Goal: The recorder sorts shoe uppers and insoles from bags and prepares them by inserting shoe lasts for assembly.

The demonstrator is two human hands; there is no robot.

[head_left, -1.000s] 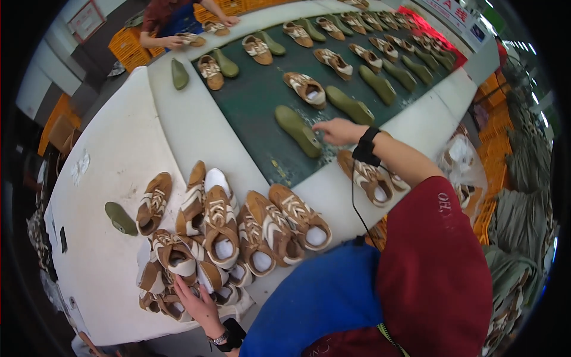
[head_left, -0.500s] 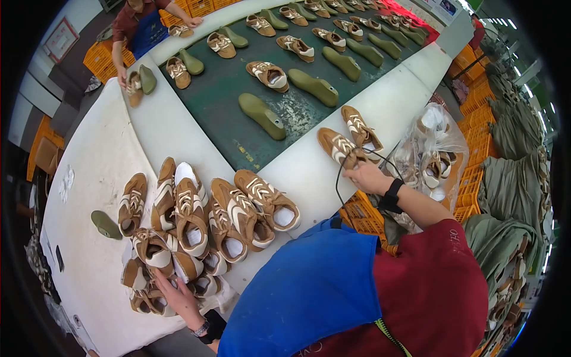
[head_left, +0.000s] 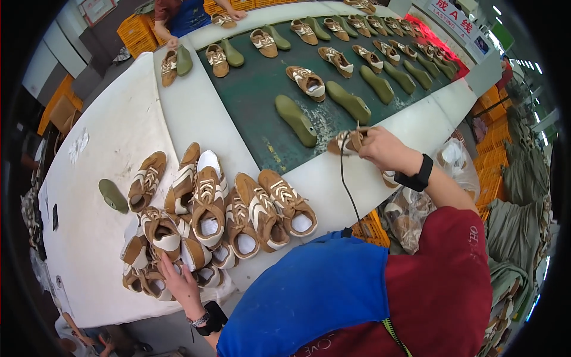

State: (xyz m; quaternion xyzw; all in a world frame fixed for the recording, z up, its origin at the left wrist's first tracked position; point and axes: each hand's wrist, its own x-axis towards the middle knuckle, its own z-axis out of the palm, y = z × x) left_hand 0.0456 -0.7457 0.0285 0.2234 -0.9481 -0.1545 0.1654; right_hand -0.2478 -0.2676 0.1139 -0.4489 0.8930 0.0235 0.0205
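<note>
My right hand (head_left: 385,150) is closed round the heel end of a tan sneaker (head_left: 340,143) with white laces, at the near edge of the green belt. A thin dark cord (head_left: 347,184) hangs down past this sneaker. Part of another sneaker (head_left: 389,178) shows below my right wrist. At the lower left, my left hand (head_left: 181,287) has its fingers stretched out against a pile of tan-and-white sneakers (head_left: 208,223). An olive shoe last (head_left: 113,196) lies just left of the pile. On the belt, the nearest olive shoe last (head_left: 295,121) lies beyond the held sneaker.
Rows of sneakers and shoe lasts cover the green belt (head_left: 270,156). White table ledges (head_left: 205,128) border it. A co-worker's hand (head_left: 172,43) is by a sneaker at the far left. Bagged shoes (head_left: 410,214) and orange crates (head_left: 372,229) stand to the right.
My right hand has moved forward with one sneaker, away from the other on the ledge. My left hand stays at the pile. The whole view has shifted.
</note>
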